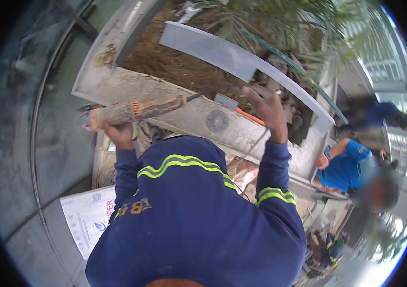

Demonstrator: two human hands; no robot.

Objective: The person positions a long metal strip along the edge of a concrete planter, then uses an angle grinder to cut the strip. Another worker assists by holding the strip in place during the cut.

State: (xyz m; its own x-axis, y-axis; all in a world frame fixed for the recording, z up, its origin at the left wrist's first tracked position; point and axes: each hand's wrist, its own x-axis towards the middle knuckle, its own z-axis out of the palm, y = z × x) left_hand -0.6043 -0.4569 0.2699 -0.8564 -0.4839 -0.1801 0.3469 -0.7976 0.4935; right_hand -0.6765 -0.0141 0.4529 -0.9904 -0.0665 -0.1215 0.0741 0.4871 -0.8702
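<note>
My left hand (pixel 118 134) is wrapped round the head end of a dusty orange and grey angle grinder (pixel 151 109), which lies roughly level above the concrete ledge. Part of the palm is hidden by the tool's body. From the grinder's rear end a black power cord (pixel 208 91) runs right to my right hand (pixel 264 106), whose fingers are closed on it. Past that hand the cord hangs down toward my sleeve. Between my hands, a round grey disc (pixel 217 121) lies flat on the ledge.
Beyond the concrete ledge (pixel 165 88) is a soil planter (pixel 160 57) with a curved grey panel (pixel 208 48) and palm fronds (pixel 280 24). An orange strip (pixel 250 116) lies near my right hand. Glass panels (pixel 12 143) stand left; a white printed bag (pixel 86 222) below. A blue-shirted person (pixel 342 167) is at right.
</note>
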